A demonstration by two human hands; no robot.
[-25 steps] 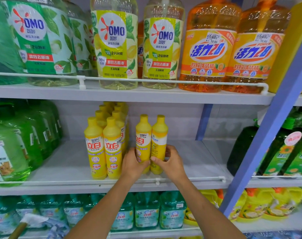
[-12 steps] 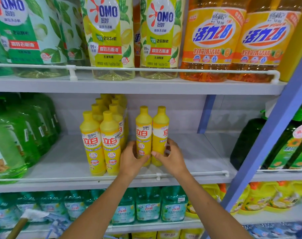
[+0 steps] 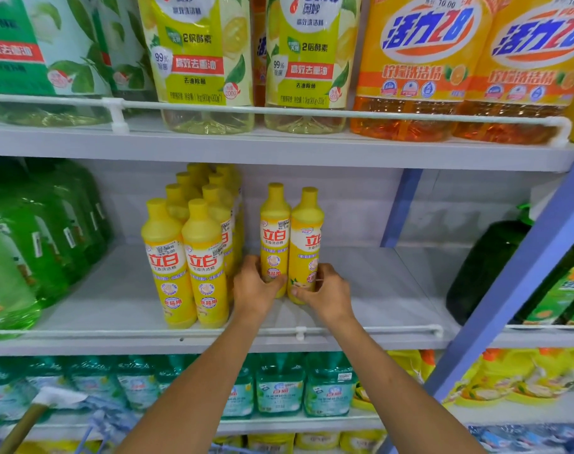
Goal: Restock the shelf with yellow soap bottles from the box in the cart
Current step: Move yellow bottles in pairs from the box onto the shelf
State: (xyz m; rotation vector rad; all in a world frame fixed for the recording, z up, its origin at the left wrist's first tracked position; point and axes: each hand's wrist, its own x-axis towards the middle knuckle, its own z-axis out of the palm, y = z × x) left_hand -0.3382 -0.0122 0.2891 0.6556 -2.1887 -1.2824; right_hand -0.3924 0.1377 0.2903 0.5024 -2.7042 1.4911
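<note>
Two yellow soap bottles stand upright and side by side on the middle shelf [image 3: 377, 290]. My left hand [image 3: 254, 285] grips the left bottle [image 3: 274, 231] near its base. The right bottle [image 3: 306, 237] is gripped low down by my right hand [image 3: 324, 291]. Just to the left stand several more yellow soap bottles [image 3: 187, 250] in rows running to the back of the shelf. The box and the cart are out of view.
A white rail [image 3: 370, 329] runs along the shelf's front edge. Green bottles [image 3: 33, 244] fill the left end, dark green bottles [image 3: 485, 267] the right beyond a blue upright [image 3: 524, 273]. Large detergent bottles [image 3: 410, 67] stand on the shelf above, teal ones [image 3: 279, 385] below.
Both hands have pushed the two bottles further back on the shelf, past the rail. The view has moved closer to the shelf.
</note>
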